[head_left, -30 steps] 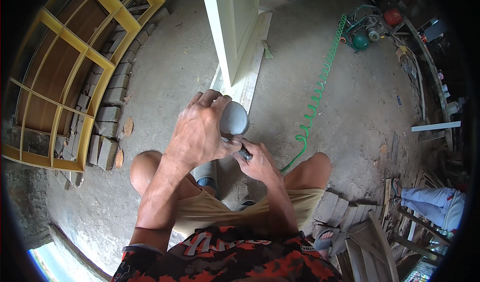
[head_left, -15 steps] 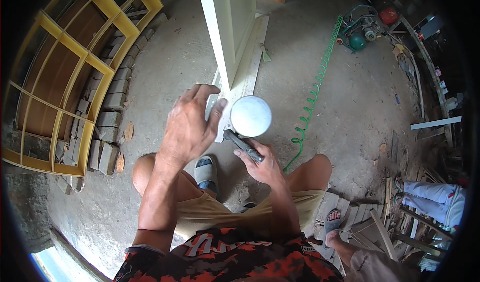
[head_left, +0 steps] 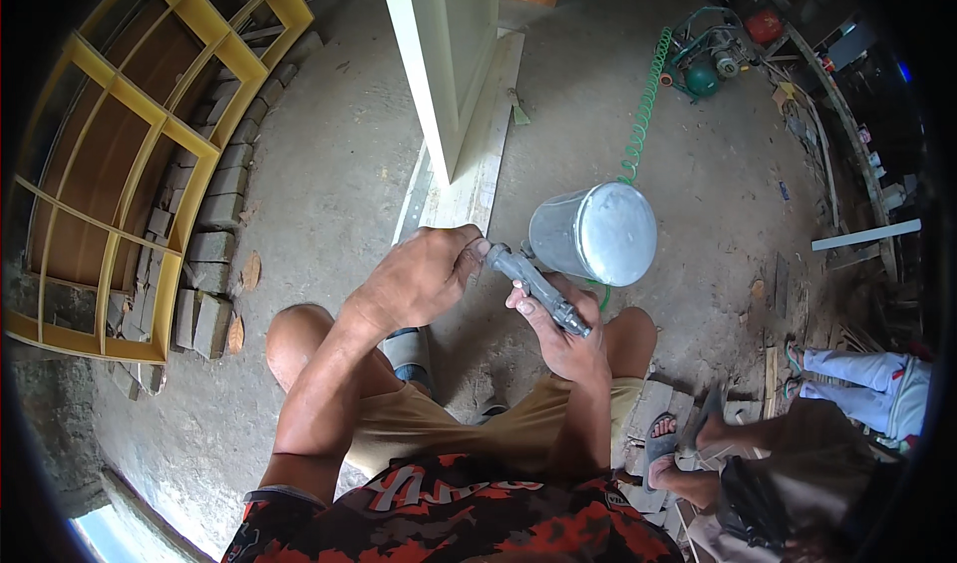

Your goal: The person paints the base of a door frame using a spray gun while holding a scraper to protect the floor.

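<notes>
Now the spray gun point(head_left: 535, 286) sits tipped between my hands, cup point(head_left: 617, 234) swung right, nose point(head_left: 495, 255) exposed. Right hand point(head_left: 575, 346) wraps it; left hand point(head_left: 419, 282), open earlier, curls at the nose, pinch unclear.

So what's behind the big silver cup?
The green coiled hose goes behind the silver cup and shows again just below it, with grey floor around. The stretch in between is covered.
</notes>
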Action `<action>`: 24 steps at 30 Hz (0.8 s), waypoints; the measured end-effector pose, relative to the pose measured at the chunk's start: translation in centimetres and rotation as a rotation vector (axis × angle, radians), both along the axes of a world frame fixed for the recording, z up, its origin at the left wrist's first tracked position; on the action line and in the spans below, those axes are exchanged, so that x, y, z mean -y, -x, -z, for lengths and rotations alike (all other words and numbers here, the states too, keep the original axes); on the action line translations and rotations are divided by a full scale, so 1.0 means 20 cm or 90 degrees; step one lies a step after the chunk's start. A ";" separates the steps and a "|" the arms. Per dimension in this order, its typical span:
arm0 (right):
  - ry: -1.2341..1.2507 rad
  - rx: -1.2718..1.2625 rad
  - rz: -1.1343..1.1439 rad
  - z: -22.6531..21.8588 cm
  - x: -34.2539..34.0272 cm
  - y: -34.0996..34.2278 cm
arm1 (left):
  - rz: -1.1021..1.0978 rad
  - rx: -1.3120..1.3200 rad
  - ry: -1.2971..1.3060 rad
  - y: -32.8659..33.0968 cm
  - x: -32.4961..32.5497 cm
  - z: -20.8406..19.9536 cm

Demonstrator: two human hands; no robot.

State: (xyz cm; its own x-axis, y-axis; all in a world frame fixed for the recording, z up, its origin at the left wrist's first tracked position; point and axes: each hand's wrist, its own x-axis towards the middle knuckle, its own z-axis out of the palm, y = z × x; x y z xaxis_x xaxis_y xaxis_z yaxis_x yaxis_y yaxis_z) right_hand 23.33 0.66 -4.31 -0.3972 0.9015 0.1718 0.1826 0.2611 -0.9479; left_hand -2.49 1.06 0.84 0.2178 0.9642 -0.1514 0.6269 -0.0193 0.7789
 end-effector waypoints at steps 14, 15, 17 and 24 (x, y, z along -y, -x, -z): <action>0.086 -0.060 0.000 -0.16 0.02 -0.04 | 0.043 0.156 -0.020 -0.02 -0.04 0.01; 0.085 -0.058 -0.010 -0.17 0.02 -0.05 | 0.073 0.198 -0.014 -0.02 -0.04 0.02; 0.086 -0.070 -0.021 -0.18 0.03 -0.06 | 0.083 0.201 -0.025 -0.02 -0.04 0.04; 0.065 -0.069 -0.049 -0.20 0.04 -0.08 | 0.038 0.269 0.041 -0.05 -0.03 0.12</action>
